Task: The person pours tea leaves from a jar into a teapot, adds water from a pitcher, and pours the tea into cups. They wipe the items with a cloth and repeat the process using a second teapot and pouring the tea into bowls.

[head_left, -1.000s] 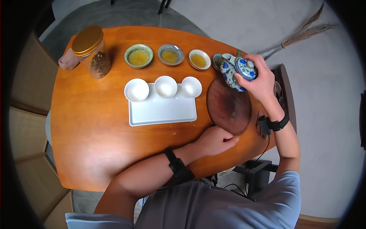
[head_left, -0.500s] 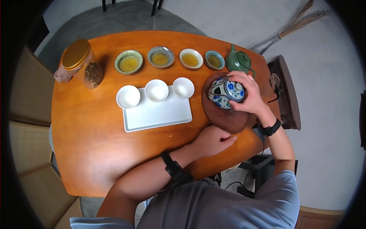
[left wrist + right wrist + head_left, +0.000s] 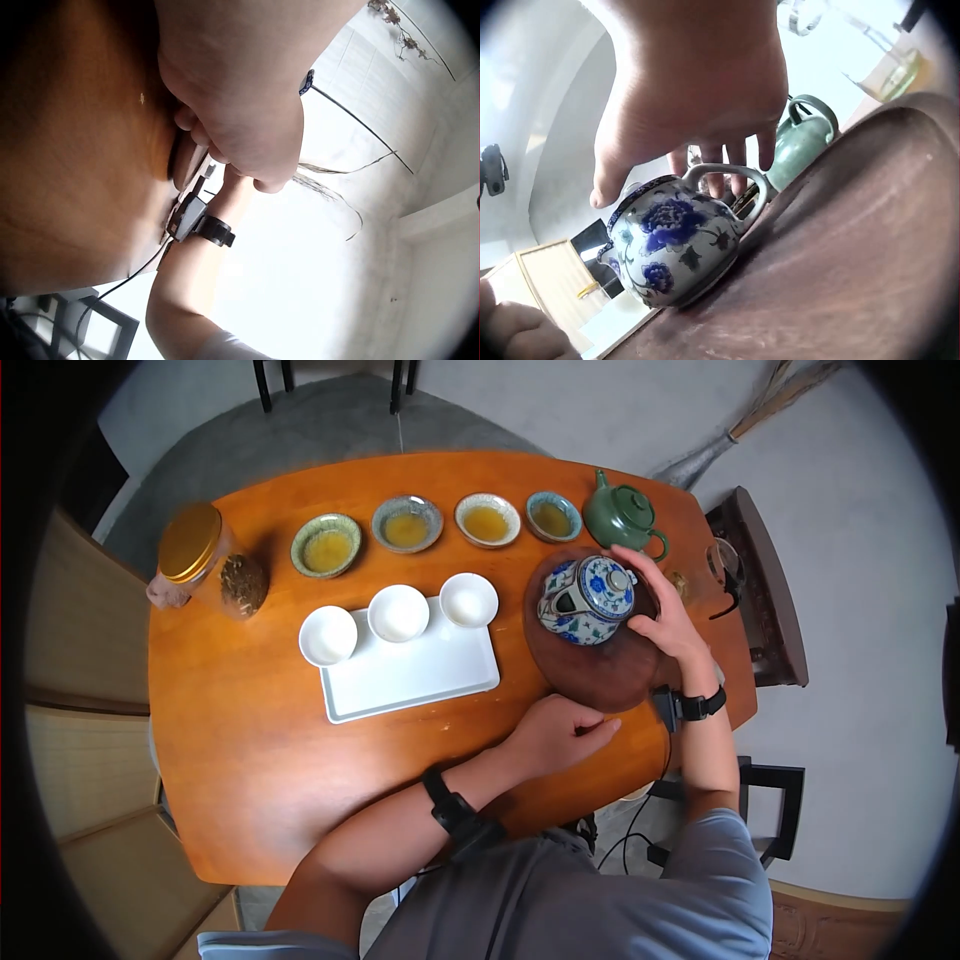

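A blue-and-white floral teapot (image 3: 585, 603) stands lidded on a round brown board (image 3: 590, 675). Beside its handle, my right hand (image 3: 672, 615) has fingers and thumb spread apart. In the right wrist view, the fingers extend behind the teapot's handle (image 3: 759, 196), with the thumb near the lid side. My left hand (image 3: 553, 735) rests at the near table edge by the board, fingers loosely curled and holding nothing. In the left wrist view its fingers (image 3: 201, 135) curl under the palm.
Several small glazed bowls of yellow liquid, including a green one (image 3: 326, 546), line the back. A green teapot (image 3: 620, 515) stands at their right. Three white cups (image 3: 398, 613) sit along a white tray's (image 3: 410, 678) back edge. A gold-lidded jar (image 3: 192, 545) stands left.
My right hand has lowered the blue-and-white teapot from beside the bowls onto the round board and let go of it. My left hand has stayed in place.
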### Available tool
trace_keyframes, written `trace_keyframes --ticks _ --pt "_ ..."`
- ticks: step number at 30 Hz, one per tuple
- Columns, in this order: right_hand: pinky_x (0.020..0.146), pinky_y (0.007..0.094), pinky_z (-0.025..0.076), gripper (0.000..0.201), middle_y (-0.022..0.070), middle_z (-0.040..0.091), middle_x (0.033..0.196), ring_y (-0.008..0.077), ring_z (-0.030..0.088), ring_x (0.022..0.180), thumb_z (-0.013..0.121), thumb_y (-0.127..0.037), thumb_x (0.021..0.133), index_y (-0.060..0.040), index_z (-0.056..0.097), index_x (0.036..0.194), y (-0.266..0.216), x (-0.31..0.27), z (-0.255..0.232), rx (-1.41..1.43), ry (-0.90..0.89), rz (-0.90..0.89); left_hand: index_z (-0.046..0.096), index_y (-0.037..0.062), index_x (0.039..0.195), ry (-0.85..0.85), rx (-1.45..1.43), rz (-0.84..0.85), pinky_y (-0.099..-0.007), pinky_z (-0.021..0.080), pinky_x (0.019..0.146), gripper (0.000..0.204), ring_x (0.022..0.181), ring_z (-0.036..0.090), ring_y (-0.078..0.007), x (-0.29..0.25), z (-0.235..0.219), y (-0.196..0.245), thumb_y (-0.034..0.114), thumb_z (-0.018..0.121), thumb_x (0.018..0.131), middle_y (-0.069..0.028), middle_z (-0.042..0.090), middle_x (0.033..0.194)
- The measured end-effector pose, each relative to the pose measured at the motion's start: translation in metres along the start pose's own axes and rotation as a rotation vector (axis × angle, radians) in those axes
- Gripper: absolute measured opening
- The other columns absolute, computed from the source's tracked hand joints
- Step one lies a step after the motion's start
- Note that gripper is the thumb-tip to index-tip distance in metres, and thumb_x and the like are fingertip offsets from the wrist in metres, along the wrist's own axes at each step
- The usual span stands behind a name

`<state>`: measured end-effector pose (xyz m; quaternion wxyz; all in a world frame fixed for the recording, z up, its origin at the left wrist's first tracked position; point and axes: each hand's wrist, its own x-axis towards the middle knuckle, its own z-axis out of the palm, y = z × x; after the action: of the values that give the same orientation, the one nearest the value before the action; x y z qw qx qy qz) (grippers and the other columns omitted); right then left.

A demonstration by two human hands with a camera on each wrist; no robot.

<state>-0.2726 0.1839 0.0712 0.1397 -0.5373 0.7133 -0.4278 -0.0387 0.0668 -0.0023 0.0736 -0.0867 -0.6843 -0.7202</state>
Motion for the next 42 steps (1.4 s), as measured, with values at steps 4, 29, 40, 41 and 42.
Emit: trace_keyframes --ticks 4,29,40,41,42 --pt "0.121 0.0411 0.034 0.062 0.0143 0.056 0.151 0.0289 0.048 0.143 0.069 -0.044 0.100 -0.0023 0.059 0.145 0.032 -0.017 -0.014 -0.032 0.040 0.016 0.045 -0.0015 0.068 -0.020 0.006 -0.058 -0.0338 0.029 0.051 0.046 0.060 0.028 -0.0064 0.000 -0.001 0.003 0.017 0.066 0.104 -0.0032 0.031 0.059" --pt "0.116 0.0431 0.041 0.055 0.0159 0.062 0.139 0.0358 0.051 0.137 0.065 -0.009 0.096 -0.0056 0.055 0.149 0.053 -0.035 0.003 -0.354 0.326 0.015 0.043 0.0006 0.067 -0.025 -0.004 -0.065 -0.0318 0.025 0.051 0.044 0.058 0.029 -0.0065 -0.002 0.005 0.000 0.007 0.062 0.106 0.0018 0.034 0.059" --pt "0.098 0.0357 0.058 0.037 0.0204 0.075 0.122 0.0253 0.074 0.110 0.062 -0.004 0.096 0.0078 0.067 0.130 0.088 -0.043 -0.006 -0.015 0.506 0.248 0.039 0.0003 0.067 0.004 -0.022 -0.032 -0.0320 0.025 0.051 0.045 0.058 0.026 -0.0073 -0.004 0.004 0.001 0.005 0.063 0.105 0.0006 0.030 0.059" --pt "0.098 0.0357 0.058 0.037 0.0204 0.075 0.122 0.0253 0.074 0.110 0.062 -0.004 0.096 0.0078 0.067 0.130 0.084 -0.043 -0.008 -0.016 0.510 0.248 0.039 0.0003 0.067 0.001 -0.021 -0.031 -0.0320 0.025 0.051 0.045 0.058 0.026 -0.0073 -0.003 0.004 0.001 0.005 0.063 0.105 0.0006 0.030 0.059" --pt "0.097 0.0352 0.058 0.037 0.0202 0.076 0.122 0.0243 0.075 0.109 0.061 -0.004 0.096 0.0083 0.066 0.131 0.080 -0.044 -0.010 0.011 0.507 0.286 0.039 0.0002 0.066 -0.005 -0.026 -0.015 -0.0321 0.024 0.051 0.045 0.057 0.026 -0.0075 -0.003 0.003 0.001 0.004 0.062 0.104 0.0002 0.030 0.059"
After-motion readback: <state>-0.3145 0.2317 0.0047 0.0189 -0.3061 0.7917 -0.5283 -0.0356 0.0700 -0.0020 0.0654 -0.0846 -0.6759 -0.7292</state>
